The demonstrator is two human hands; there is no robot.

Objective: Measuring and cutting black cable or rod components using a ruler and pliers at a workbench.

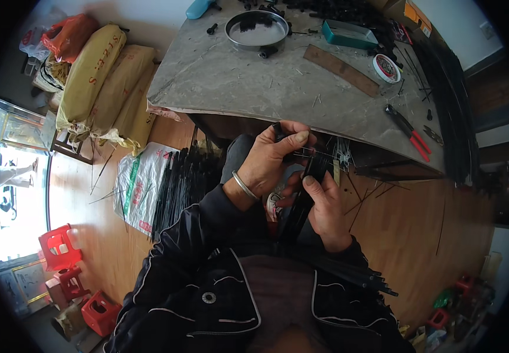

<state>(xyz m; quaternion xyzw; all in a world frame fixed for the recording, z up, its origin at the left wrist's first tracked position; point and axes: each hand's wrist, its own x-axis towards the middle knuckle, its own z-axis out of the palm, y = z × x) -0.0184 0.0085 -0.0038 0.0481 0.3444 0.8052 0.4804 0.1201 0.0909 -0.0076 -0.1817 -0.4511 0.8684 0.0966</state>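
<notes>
Down over the lap, we see both hands close together just below the near edge of the grey table (254,88). Our left hand (269,162), a silver bangle (244,185) at its wrist, has its fingers (298,138) pinched together on a thin black rod (310,152) that points to the right. Our right hand (328,203) sits just beneath it, fingers wrapped around a bundle of black rods (304,200) that runs down across the lap and pokes out past the right hip (how many rods, we cannot tell). The thin rod lies just above the top end of the bundle. On the table, well apart from the hands, stand a round metal pan (257,29), a teal tray (348,34), a flat wooden strip (341,69) and red-handled pliers (410,134). On the wooden floor to the left lie more black rods (181,182) beside a white sack (140,185), with yellow sacks (99,76) farther off.
</notes>
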